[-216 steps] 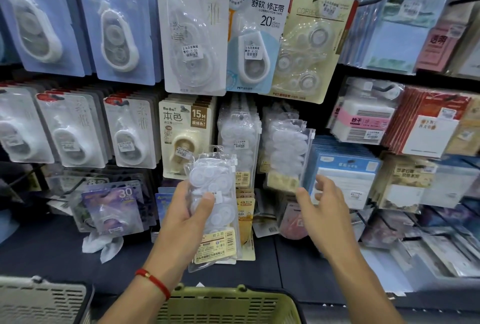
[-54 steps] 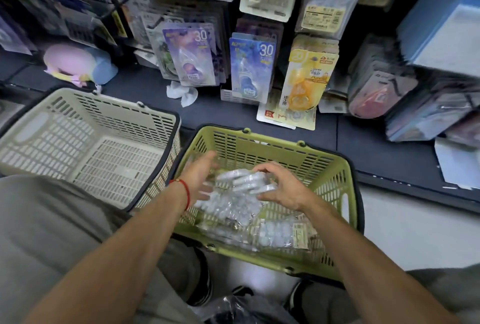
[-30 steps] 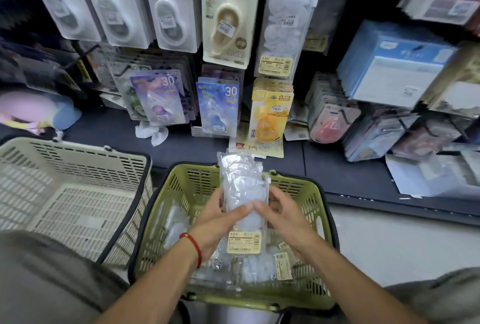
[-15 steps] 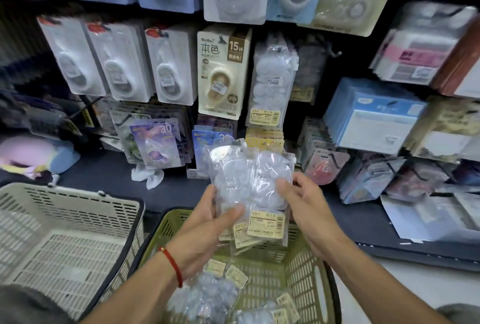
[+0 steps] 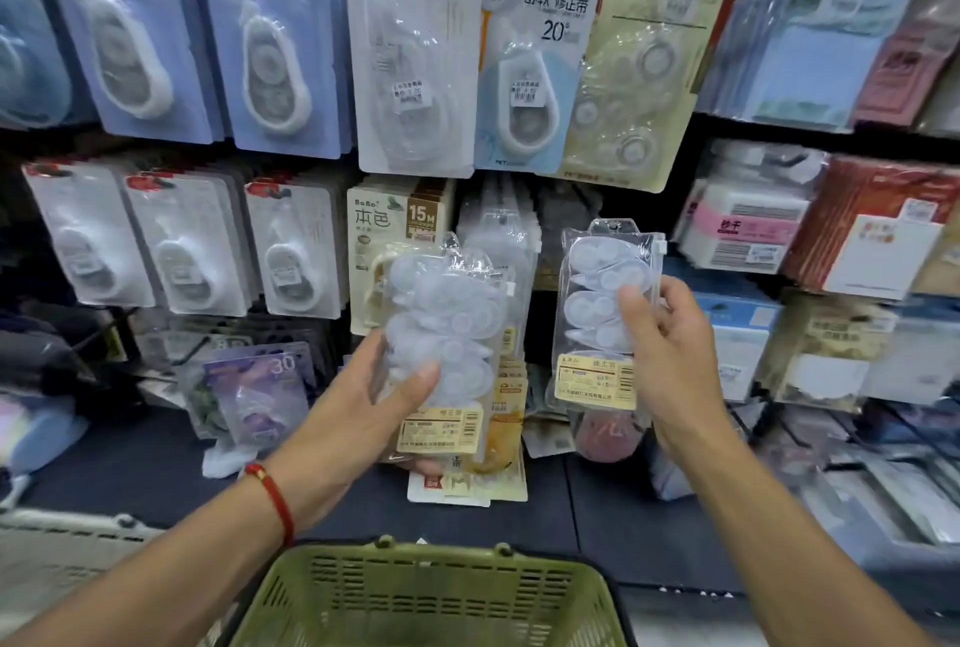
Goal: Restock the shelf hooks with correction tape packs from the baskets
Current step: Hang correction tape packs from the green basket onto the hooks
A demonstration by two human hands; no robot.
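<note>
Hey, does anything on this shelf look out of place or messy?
Yes. A loose pack lies flat on the dark ledge instead of hanging, and crumpled white wrapping sits beside it. Everything else hangs roughly straight.

A dark shelf wall (image 5: 727, 127) is hung full of carded stationery (image 5: 291, 38). Notepads (image 5: 800, 23) fill the right side. Below runs a dark ledge (image 5: 130, 470), blurred at the edges.

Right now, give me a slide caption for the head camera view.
Each hand, left and right, holds a clear correction tape pack before the shelf hooks, above a green basket.
</note>
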